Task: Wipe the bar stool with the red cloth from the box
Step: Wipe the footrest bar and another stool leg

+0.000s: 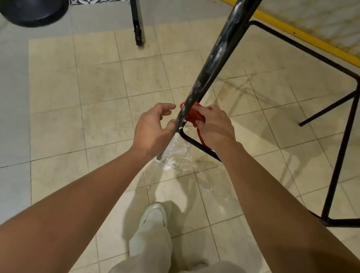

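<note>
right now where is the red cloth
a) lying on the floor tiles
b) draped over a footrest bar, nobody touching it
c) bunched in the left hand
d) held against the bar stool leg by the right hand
d: the right hand grips the red cloth against the dusty bar stool leg, while the left hand beside the leg holds no cloth.

No legible text or labels anywhere

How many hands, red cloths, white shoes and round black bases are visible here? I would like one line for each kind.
Hands: 2 (left hand, right hand)
Red cloth: 1
White shoe: 1
Round black base: 1
Total: 5
</note>
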`<control>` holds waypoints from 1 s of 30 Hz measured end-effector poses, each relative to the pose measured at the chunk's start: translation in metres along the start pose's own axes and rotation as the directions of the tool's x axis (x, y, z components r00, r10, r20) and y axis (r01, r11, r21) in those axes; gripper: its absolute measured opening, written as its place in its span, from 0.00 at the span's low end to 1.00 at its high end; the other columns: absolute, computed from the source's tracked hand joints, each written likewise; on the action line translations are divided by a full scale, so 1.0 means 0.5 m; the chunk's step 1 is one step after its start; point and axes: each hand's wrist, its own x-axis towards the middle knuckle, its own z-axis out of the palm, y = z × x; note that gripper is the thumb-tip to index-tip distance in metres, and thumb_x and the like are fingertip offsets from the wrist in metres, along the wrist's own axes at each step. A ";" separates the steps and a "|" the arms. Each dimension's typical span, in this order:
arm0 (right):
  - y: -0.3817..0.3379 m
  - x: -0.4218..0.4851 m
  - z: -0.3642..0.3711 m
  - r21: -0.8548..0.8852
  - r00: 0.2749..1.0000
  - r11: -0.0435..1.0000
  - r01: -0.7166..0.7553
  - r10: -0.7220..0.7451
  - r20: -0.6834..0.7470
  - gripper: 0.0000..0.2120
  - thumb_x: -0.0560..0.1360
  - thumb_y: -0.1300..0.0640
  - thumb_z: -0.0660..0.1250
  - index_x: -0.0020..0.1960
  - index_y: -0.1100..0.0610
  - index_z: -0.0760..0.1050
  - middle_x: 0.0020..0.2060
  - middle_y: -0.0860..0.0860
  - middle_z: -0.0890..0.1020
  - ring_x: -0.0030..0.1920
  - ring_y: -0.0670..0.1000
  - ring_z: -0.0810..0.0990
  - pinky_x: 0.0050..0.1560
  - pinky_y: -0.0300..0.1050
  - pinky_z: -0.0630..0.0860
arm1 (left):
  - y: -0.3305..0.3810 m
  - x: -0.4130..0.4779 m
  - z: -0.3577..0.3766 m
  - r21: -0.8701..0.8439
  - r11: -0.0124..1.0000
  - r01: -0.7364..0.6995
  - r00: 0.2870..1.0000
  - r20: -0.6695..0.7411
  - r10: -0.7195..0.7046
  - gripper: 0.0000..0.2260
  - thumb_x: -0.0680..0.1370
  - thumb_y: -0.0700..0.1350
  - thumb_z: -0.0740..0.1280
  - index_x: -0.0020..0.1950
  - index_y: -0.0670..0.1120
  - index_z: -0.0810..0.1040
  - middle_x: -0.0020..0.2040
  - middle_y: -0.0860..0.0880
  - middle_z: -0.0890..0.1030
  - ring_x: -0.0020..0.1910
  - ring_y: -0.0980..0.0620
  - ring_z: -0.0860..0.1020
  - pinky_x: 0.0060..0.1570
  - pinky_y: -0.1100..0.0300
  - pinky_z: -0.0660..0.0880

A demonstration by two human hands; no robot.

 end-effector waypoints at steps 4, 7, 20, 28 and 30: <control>-0.010 0.032 0.001 -0.024 1.000 0.999 -0.024 0.024 -0.015 0.19 0.80 0.54 0.59 0.69 0.42 0.68 0.56 0.53 0.72 0.59 0.54 0.70 0.53 0.48 0.70 | 0.005 0.000 0.017 0.000 1.000 0.017 1.000 0.015 -0.017 0.15 0.78 0.41 0.62 0.63 0.50 0.74 0.59 0.52 0.79 0.60 0.54 0.73 0.60 0.55 0.71; -0.007 0.005 0.013 -0.006 0.998 0.998 0.059 -0.060 -0.019 0.17 0.79 0.56 0.61 0.66 0.44 0.71 0.56 0.52 0.72 0.58 0.54 0.70 0.53 0.48 0.71 | 0.010 -0.002 0.018 -0.002 1.000 0.031 0.999 0.017 -0.031 0.16 0.77 0.38 0.60 0.63 0.50 0.75 0.59 0.53 0.78 0.59 0.55 0.73 0.59 0.58 0.70; 0.008 -0.047 0.020 -0.116 0.972 0.965 0.235 -0.235 0.011 0.17 0.79 0.55 0.59 0.67 0.42 0.70 0.55 0.50 0.70 0.57 0.51 0.67 0.50 0.48 0.74 | 0.008 -0.006 -0.002 0.036 0.997 0.066 0.997 -0.038 -0.064 0.17 0.77 0.38 0.61 0.65 0.50 0.73 0.60 0.51 0.77 0.57 0.57 0.72 0.58 0.62 0.69; 0.026 -0.070 -0.008 -0.096 0.982 0.978 0.188 -0.189 -0.010 0.18 0.79 0.56 0.61 0.66 0.42 0.70 0.55 0.48 0.69 0.56 0.51 0.68 0.50 0.48 0.73 | 0.000 -0.016 0.006 0.021 0.994 0.106 0.994 -0.022 -0.106 0.17 0.77 0.38 0.61 0.65 0.48 0.73 0.60 0.49 0.78 0.58 0.54 0.73 0.58 0.63 0.69; 0.004 -0.073 0.013 -0.105 0.989 0.985 0.134 -0.139 -0.046 0.19 0.79 0.56 0.60 0.68 0.44 0.68 0.57 0.50 0.69 0.58 0.52 0.67 0.49 0.48 0.73 | -0.002 -0.019 0.007 0.034 0.995 0.093 0.995 -0.020 -0.093 0.17 0.77 0.37 0.61 0.65 0.48 0.73 0.60 0.50 0.78 0.59 0.54 0.73 0.58 0.63 0.69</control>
